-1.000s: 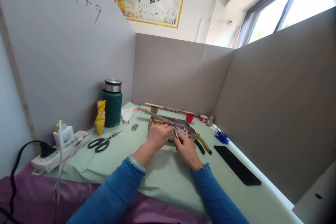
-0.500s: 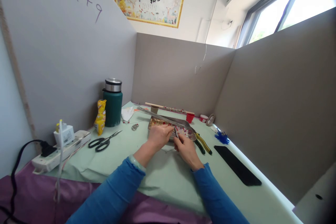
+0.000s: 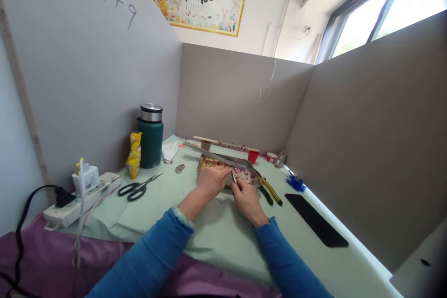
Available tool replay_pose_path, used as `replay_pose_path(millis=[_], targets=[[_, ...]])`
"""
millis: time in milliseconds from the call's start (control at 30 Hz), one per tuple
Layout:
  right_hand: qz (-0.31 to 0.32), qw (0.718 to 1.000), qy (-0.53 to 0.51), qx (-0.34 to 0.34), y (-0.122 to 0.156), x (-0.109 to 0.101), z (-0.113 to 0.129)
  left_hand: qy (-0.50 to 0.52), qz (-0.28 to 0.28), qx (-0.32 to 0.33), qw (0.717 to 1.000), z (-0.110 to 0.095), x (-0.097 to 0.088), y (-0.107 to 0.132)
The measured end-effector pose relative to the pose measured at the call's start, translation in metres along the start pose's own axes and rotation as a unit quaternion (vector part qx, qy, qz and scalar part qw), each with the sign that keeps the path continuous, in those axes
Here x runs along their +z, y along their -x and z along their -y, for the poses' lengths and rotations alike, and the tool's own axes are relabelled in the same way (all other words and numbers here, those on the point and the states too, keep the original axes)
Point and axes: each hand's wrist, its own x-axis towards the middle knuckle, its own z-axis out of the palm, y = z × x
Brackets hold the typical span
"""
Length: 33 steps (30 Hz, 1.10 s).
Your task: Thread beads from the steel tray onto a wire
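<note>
1. Nearest, two blue sleeves [image 3: 150,251] reach in over a purple cloth [image 3: 52,265] and the pale green worktop [image 3: 209,237]; both arms converge on one spot.
2. And here is the action: the left hand [image 3: 211,180] has its fingertips drawn together at the tray's near side; whether they pinch something tiny, I cannot tell; the right hand [image 3: 247,198] has its grip clamped on a slim metal tool [image 3: 233,176], tip up and close by the left fingertips.
3. What has just changed? Next to nothing; the view drifts a touch, yet hands and tool keep their place from the earlier pictures; to my eye that means careful fine work at one point, with no visible result.
4. Just beyond and partly behind the hands sits the metal tray [image 3: 257,181]; red and clear beads [image 3: 246,175] lie in it, golden ones [image 3: 206,162] at its left end.
5. Out on the flanks: yellow-and-black pliers [image 3: 274,193] just right of the tray; scissors [image 3: 134,192] well to the left.
6. Farther back, thin rods [image 3: 209,151] slant across the tray; a red cup [image 3: 253,156] stands behind it, near a pale stick [image 3: 204,139].
</note>
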Motion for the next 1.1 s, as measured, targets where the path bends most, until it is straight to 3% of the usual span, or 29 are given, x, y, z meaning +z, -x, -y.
replay_pose_path(millis=[367,700,1100], targets=[[0.072,0.978,-0.159,0.116,-0.001,-0.009,0.016,0.089,0.006,-0.06,0.994,-0.005,-0.005,-0.004],[0.09,0.976,-0.172,0.098,0.0,-0.011,0.022,0.107,0.005,-0.07,0.992,-0.003,-0.005,-0.006],[0.035,0.999,0.016,0.019,0.0,-0.004,0.006,0.091,0.016,-0.057,0.994,-0.002,-0.004,-0.005]])
